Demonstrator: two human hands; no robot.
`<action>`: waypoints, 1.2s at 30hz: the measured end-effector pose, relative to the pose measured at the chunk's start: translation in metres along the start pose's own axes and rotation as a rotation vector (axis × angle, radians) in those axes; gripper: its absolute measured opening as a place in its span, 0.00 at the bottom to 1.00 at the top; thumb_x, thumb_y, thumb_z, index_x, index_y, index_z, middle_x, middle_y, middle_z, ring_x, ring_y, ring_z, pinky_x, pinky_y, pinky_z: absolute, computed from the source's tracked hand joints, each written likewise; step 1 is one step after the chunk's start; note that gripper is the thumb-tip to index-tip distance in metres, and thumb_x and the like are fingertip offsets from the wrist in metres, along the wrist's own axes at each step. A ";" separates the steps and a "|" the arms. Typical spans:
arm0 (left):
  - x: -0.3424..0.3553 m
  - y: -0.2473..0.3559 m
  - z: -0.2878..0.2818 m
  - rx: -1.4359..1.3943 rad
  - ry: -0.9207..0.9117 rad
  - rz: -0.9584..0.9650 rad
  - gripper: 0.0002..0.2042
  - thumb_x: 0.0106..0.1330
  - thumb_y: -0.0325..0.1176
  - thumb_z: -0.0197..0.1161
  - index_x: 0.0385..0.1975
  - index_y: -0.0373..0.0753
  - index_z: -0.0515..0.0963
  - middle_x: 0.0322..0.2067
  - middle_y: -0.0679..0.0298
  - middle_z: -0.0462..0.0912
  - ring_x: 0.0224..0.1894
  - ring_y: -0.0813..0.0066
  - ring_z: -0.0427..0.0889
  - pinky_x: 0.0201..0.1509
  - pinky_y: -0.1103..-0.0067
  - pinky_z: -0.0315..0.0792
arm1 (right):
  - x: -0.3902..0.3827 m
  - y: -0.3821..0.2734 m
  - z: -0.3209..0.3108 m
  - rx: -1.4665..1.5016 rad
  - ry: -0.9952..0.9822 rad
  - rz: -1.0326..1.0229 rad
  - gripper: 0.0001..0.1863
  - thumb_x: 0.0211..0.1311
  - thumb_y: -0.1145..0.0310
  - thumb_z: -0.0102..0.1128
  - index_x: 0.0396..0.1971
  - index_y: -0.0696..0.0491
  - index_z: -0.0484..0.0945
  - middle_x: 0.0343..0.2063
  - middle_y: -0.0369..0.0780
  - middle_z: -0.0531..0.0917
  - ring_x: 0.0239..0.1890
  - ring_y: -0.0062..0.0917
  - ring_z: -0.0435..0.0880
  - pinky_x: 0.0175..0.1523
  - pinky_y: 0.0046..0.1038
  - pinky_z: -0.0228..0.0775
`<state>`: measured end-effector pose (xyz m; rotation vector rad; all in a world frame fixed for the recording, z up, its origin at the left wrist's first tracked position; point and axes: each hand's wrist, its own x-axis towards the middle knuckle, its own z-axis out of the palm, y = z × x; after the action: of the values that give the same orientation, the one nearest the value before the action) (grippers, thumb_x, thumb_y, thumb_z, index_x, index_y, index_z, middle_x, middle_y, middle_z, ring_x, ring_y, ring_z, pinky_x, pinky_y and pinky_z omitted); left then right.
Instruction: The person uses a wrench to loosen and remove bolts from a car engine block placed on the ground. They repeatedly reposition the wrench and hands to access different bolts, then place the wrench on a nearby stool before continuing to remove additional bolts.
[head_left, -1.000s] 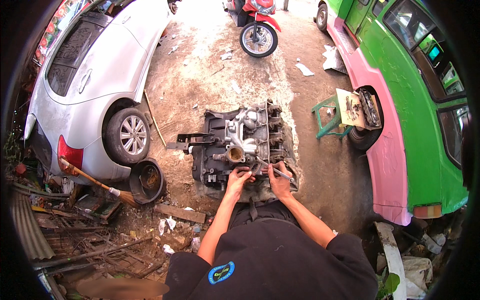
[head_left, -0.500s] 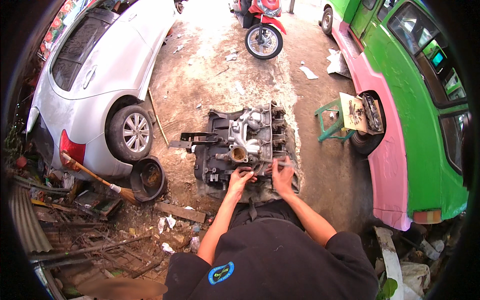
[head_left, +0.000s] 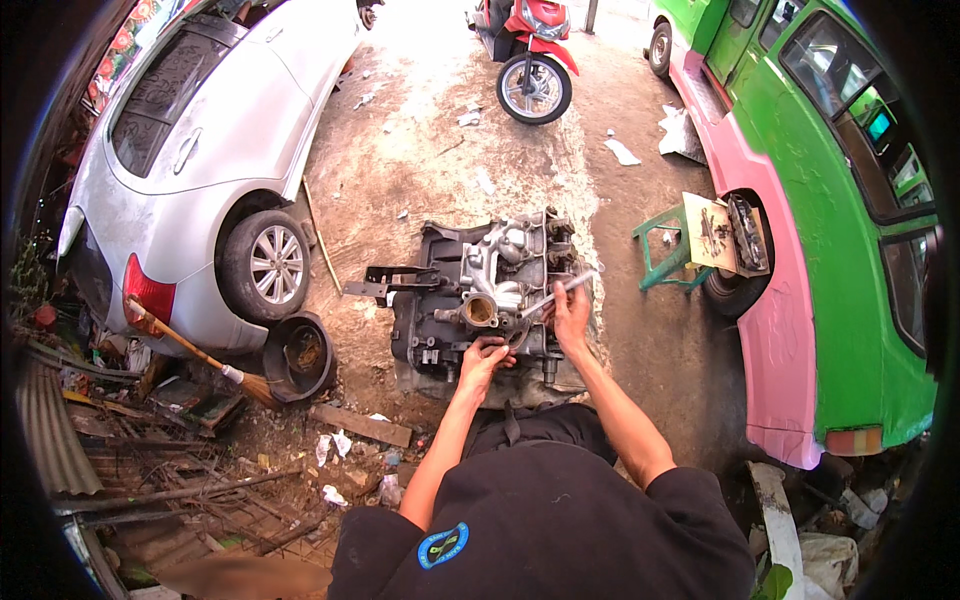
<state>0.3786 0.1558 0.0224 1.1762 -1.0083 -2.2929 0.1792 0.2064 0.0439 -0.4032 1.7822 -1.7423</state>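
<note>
Left hand (head_left: 484, 357): arm stretched forward, fingers curled down onto the near edge of the engine block (head_left: 490, 300), gripping a part there. Right hand (head_left: 571, 315): raised just right of it, closed around a slim metal tool (head_left: 560, 293) angled up-right over the block. Green stool (head_left: 668, 250): farther right.

Both bare forearms reach forward from dark short sleeves, elbows bent. The left hand (head_left: 483, 358) is curled palm-down, its grip closed. Just ahead and to the side, the right hand (head_left: 570, 315) sits higher, fingers pinched together, wrist straight.
</note>
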 end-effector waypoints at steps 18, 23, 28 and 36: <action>0.003 -0.004 -0.008 -0.018 -0.023 0.001 0.15 0.66 0.25 0.65 0.48 0.30 0.71 0.37 0.49 0.84 0.36 0.65 0.86 0.39 0.75 0.80 | -0.091 0.010 -0.030 0.205 -0.075 -0.160 0.14 0.77 0.69 0.44 0.46 0.65 0.74 0.37 0.51 0.84 0.41 0.39 0.88 0.47 0.35 0.84; 0.002 -0.002 -0.006 -0.016 -0.040 0.007 0.16 0.66 0.25 0.65 0.49 0.29 0.70 0.37 0.48 0.84 0.36 0.65 0.85 0.41 0.74 0.80 | -0.095 0.017 -0.027 0.176 -0.095 -0.130 0.14 0.76 0.72 0.46 0.51 0.67 0.75 0.38 0.50 0.85 0.42 0.36 0.88 0.49 0.34 0.83; -0.003 0.001 -0.003 -0.017 -0.028 -0.008 0.15 0.65 0.25 0.65 0.49 0.30 0.71 0.37 0.48 0.84 0.36 0.65 0.85 0.42 0.73 0.80 | -0.096 0.020 -0.023 0.099 -0.090 -0.156 0.15 0.76 0.72 0.47 0.50 0.68 0.74 0.40 0.50 0.84 0.44 0.35 0.87 0.52 0.33 0.82; -0.005 -0.001 -0.001 -0.026 -0.068 -0.011 0.14 0.66 0.25 0.65 0.48 0.30 0.71 0.38 0.49 0.84 0.36 0.65 0.86 0.42 0.74 0.81 | -0.096 0.006 -0.009 0.064 -0.045 -0.107 0.15 0.76 0.70 0.48 0.51 0.68 0.74 0.40 0.49 0.84 0.44 0.33 0.87 0.51 0.30 0.82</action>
<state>0.3824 0.1587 0.0238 1.1033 -0.9950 -2.3619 0.2486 0.2719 0.0577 -0.5151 1.6966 -1.8440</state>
